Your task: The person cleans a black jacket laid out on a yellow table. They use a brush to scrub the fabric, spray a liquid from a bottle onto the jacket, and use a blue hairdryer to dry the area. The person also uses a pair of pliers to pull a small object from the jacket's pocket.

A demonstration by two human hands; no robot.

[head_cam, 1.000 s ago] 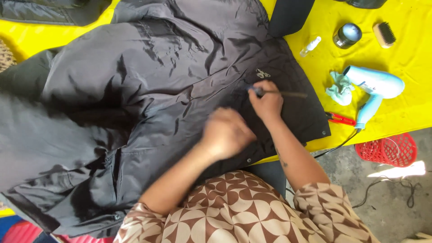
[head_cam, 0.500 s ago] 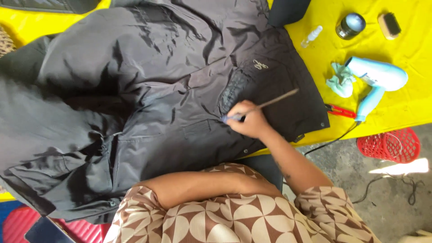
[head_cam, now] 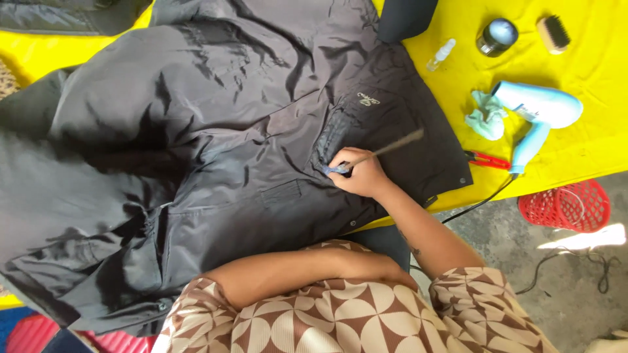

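Nearest us, our left hand (head_cam: 386, 271) has drawn back against our body, off the jacket (head_cam: 216, 150); whether it is spread we cannot tell. Our right hand (head_cam: 358, 175) now works alone, pinching a thin brush (head_cam: 386, 150) at the chest pocket. Beyond lies a hair dryer (head_cam: 540, 111) on the yellow table (head_cam: 589, 65).

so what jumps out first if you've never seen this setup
A big dark grey jacket spread over a yellow table cover fills most of the view. Near the jacket's chest pocket, the right hand holds a thin brush to the fabric. To the right lies a light blue hair dryer.
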